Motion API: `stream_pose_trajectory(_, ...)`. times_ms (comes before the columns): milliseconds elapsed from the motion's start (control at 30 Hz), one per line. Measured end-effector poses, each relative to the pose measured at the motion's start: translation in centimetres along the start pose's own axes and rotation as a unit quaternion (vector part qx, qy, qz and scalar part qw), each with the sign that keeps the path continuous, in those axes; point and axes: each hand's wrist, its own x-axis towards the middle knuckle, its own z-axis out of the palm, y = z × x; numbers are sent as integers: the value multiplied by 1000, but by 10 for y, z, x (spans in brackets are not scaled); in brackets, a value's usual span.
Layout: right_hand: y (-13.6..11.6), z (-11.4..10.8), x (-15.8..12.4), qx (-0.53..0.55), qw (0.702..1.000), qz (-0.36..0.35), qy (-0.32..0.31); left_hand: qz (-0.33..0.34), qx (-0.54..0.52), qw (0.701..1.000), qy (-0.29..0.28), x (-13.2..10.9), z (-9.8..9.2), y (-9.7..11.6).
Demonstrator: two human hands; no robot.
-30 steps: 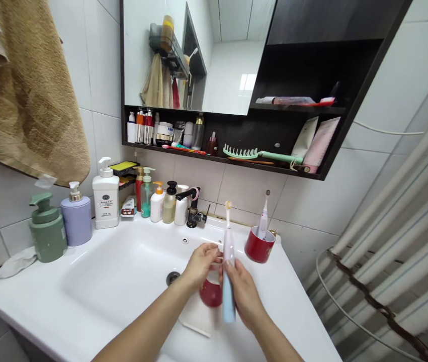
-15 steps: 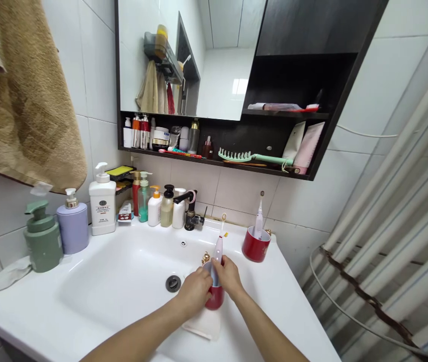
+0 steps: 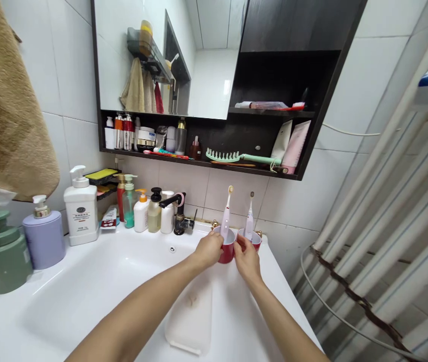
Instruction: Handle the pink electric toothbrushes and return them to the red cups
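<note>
- Your left grip (image 3: 209, 250) is closed around a red cup (image 3: 228, 254), electric toothbrush (image 3: 226, 216) standing inside.
- Your right grip (image 3: 247, 260) is closed on a second red cup (image 3: 253, 240), at 3 o'clock from the first.

The right hand (image 3: 247, 260) hides the front of one red cup (image 3: 255, 241), and the left hand (image 3: 208, 250) hides part of the other red cup (image 3: 227, 254). The picture's left edge cuts off the brown towel (image 3: 6, 110). The labels of the small bottles (image 3: 119, 131) on the cabinet shelf (image 3: 198, 163) are too small to read.

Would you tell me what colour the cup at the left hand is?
The cup is red, best seen in the head view.
</note>
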Motion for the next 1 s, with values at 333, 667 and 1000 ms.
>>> stream_pose_trajectory(333, 23, -6, 12, 18, 999, -34, 13, -19, -9, 1000, 7, 44, 27, -5)
stream_pose_trajectory(667, 16, -7, 12, 18, 999, -25, 31, -1, -63, 994, 90, 41, 25, -5)
stream_pose_trajectory(1000, -65, -33, -3, 157, 979, -124, 40, -38, -613, 769, 177, -2, -57, 35)
